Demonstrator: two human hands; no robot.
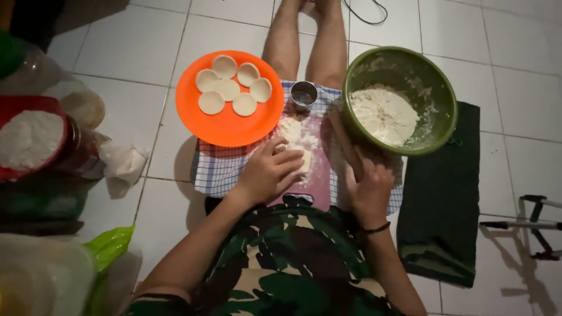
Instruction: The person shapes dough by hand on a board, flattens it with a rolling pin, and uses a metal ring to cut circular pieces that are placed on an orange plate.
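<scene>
My left hand (268,171) presses down on a lump of pale dough (297,146) lying on a pink floured board (316,175) over a checked cloth (218,169) on my lap. My right hand (369,190) grips the near end of a wooden rolling pin (342,137) that slants up toward the green bowl. A small metal ring cutter (304,93) stands at the board's far end. An orange plate (229,126) at upper left holds several flat round dough discs (228,88). The green bowl (436,117) holds a mass of dough (383,114).
A red bowl of white flour (29,137) sits at far left beside a plastic bag (120,164) and clear containers (41,275). A dark folded cloth (442,205) lies on the white tiled floor at right. A metal stand (538,222) is at the right edge.
</scene>
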